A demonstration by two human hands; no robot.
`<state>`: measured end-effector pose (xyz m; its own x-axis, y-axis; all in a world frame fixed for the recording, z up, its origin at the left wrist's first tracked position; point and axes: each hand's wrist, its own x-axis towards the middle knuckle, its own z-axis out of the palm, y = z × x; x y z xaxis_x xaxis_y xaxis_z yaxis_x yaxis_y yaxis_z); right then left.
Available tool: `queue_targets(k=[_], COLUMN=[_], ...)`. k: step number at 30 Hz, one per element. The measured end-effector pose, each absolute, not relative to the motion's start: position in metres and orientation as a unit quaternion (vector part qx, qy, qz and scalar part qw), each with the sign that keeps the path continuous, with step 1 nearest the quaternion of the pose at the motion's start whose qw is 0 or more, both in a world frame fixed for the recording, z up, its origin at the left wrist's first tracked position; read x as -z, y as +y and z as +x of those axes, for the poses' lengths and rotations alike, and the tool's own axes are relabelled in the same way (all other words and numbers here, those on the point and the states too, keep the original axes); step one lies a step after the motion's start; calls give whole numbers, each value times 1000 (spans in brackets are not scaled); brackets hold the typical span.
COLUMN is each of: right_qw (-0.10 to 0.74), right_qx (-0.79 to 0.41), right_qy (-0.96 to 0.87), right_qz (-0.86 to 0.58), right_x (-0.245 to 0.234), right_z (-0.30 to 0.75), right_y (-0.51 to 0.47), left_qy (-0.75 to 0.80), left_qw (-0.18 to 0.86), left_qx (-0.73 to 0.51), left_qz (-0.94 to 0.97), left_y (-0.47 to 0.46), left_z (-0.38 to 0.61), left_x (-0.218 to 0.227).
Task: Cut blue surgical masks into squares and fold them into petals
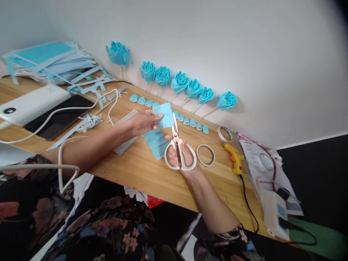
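Observation:
My left hand [146, 121] pinches a small blue square of fabric [165, 115] between thumb and fingers, above the table. In my right hand [181, 154] is a pair of white-handled scissors [176, 136], my fingers through the loops. The blades point up and lie at the square's right edge; whether they touch it I cannot tell. Below the square lies a larger pleated blue piece [156, 143]. Behind runs a row of small folded blue petals [186, 121], partly hidden by the square and hand. A pale strip of fabric [126, 125] lies under my left wrist.
Several blue fabric roses [179, 82] on sticks lean along the wall. Stacked face masks [51, 59], a white power bank [35, 103] and a dark phone [59, 116] lie left. Right are tape rolls [197, 156], a yellow glue gun [236, 159] and a power strip [276, 214]. A white cable crosses my left arm.

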<state>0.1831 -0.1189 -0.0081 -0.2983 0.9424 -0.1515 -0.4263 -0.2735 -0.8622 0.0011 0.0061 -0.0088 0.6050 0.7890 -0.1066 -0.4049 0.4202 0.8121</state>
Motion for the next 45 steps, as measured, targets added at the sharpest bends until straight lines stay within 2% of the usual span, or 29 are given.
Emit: queue_targets(k=[8, 26, 45], right_qw=[471, 422, 445], right_qx=[-691, -722, -731], right_qy=[-384, -420, -405], right_qz=[-391, -353, -324], right_x=[8, 8, 4], right_z=[182, 183, 183], right_y=[-122, -123, -122], left_qy=[225, 216, 197], left_qw=[831, 797, 794], left_qx=[-390, -411, -385], left_qz=[328, 386, 427], left_y=[1, 2, 0], left_z=[6, 4, 3], left_x=[2, 3, 5])
